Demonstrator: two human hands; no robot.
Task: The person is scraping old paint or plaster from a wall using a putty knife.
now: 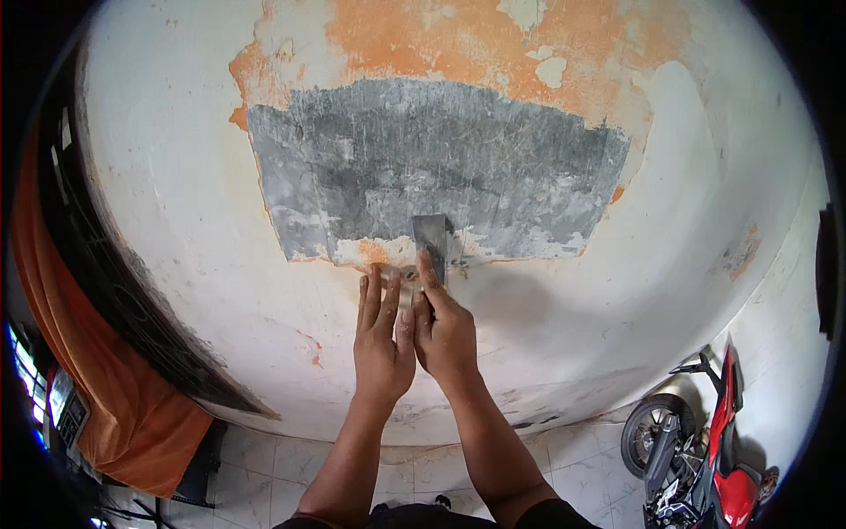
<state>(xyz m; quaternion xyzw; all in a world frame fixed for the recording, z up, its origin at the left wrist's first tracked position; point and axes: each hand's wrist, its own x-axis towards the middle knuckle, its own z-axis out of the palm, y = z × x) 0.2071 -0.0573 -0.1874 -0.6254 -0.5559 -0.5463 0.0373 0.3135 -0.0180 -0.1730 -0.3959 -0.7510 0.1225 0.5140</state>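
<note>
A scraper with a flat dark metal blade is in my right hand. Its tip lies against the lower edge of a bare grey patch on the wall. My right index finger stretches along the blade, and the other fingers curl around the tool's lower part, largely hidden. Close beside it, my left hand has its fingers stretched upward toward the wall, just under a strip of orange and white paint remnants. A small pale piece shows between the two hands; what it is I cannot make out.
Peeling orange paint spreads above the grey patch. A dark-framed opening and an orange cloth are at left. At lower right, a red and black motorcycle stands on the tiled floor near the wall.
</note>
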